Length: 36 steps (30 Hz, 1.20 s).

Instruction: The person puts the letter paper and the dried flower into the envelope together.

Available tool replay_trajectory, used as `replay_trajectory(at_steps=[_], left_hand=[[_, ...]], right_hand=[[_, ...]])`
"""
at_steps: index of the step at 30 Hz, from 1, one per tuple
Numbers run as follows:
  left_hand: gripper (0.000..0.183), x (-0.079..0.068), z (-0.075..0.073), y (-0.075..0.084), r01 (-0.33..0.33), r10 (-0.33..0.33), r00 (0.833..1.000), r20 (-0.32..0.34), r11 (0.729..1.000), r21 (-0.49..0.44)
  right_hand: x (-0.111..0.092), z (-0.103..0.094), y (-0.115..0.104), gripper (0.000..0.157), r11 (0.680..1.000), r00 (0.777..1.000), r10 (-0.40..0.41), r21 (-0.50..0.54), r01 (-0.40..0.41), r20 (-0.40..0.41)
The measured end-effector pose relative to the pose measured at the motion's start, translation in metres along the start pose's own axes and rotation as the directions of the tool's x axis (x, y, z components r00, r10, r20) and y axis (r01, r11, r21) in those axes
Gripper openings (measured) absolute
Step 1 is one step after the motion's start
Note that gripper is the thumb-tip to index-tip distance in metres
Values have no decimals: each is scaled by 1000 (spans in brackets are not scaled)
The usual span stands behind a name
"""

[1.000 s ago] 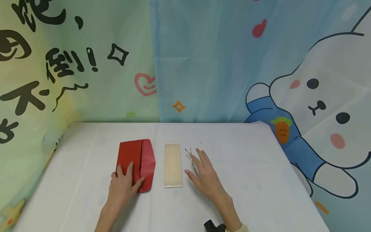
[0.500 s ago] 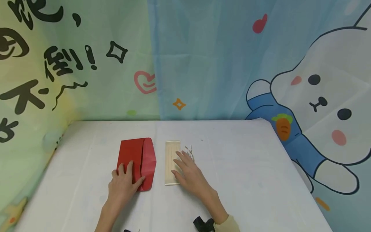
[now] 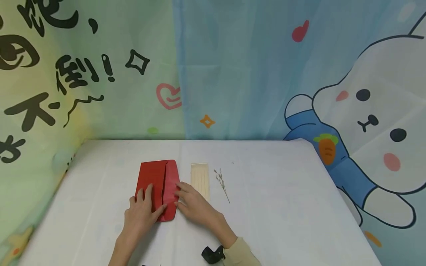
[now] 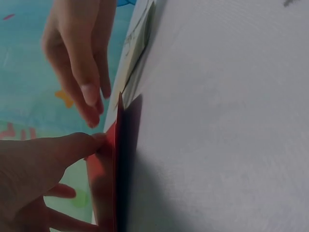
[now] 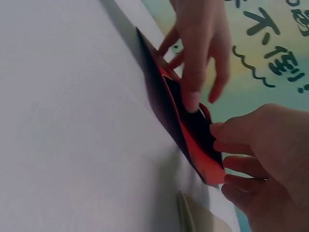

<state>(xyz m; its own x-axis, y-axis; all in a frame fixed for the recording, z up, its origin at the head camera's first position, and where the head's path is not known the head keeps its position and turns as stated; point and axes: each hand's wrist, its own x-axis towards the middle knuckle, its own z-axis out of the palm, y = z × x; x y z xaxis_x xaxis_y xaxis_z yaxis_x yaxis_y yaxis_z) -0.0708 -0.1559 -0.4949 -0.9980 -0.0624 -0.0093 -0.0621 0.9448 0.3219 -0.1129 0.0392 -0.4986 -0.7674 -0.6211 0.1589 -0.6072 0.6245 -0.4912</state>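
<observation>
A red envelope (image 3: 152,173) lies on the white tabletop in the head view, its flap (image 3: 171,177) unfolded to the right. My left hand (image 3: 140,214) rests on its lower left part, fingers spread and thumb near the pocket's mouth. In the right wrist view the mouth gapes a little, with a dark inside. My right hand (image 3: 196,205) is at the flap, fingers fairly straight; whether the tips touch it I cannot tell. Partly behind that hand lies a narrow cream panel (image 3: 200,177) with lengthwise lines. Right of the panel is a thin dried sprig (image 3: 221,181).
A white cloth (image 3: 283,199) covers the table. Behind it hangs a printed curtain (image 3: 233,92) with a rabbit and lettering. A black device (image 3: 213,255) sits at my right wrist, by a pale yellow sleeve (image 3: 241,253).
My right hand has moved left, from over the sprig, across the cream panel, to the envelope's flap. The sprig now shows whole. My left hand has stayed on the envelope.
</observation>
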Motion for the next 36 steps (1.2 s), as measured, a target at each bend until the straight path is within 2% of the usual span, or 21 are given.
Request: replay_trajectory(at_steps=[5, 10, 15, 18, 23, 29, 36], left_hand=[[79, -2, -1, -2, -61, 62, 998, -8, 997, 36], [59, -6, 2, -3, -137, 137, 991, -5, 989, 64], [49, -5, -4, -3, -133, 131, 991, 27, 989, 59], [55, -3, -8, -7, -130, 129, 989, 67, 991, 12], [77, 0, -15, -13, -133, 140, 982, 125, 989, -70], [83, 1, -18, -16, -135, 149, 981, 125, 985, -111], [81, 2, -18, -15, -139, 151, 982, 114, 984, -109]], right_hand=[[12, 13, -2, 36, 999, 999, 2, -46, 0, 51], [12, 18, 0, 38, 998, 996, 22, -63, -17, 84], [15, 17, 2, 38, 994, 997, -17, -103, 25, 80], [15, 15, 1, 37, 993, 996, -19, -114, 29, 89], [15, 15, 2, 36, 992, 996, -9, -123, 20, 89], [14, 16, 3, 34, 994, 997, -14, -106, 22, 74], [12, 17, 2, 33, 992, 998, -6, -123, 14, 61]])
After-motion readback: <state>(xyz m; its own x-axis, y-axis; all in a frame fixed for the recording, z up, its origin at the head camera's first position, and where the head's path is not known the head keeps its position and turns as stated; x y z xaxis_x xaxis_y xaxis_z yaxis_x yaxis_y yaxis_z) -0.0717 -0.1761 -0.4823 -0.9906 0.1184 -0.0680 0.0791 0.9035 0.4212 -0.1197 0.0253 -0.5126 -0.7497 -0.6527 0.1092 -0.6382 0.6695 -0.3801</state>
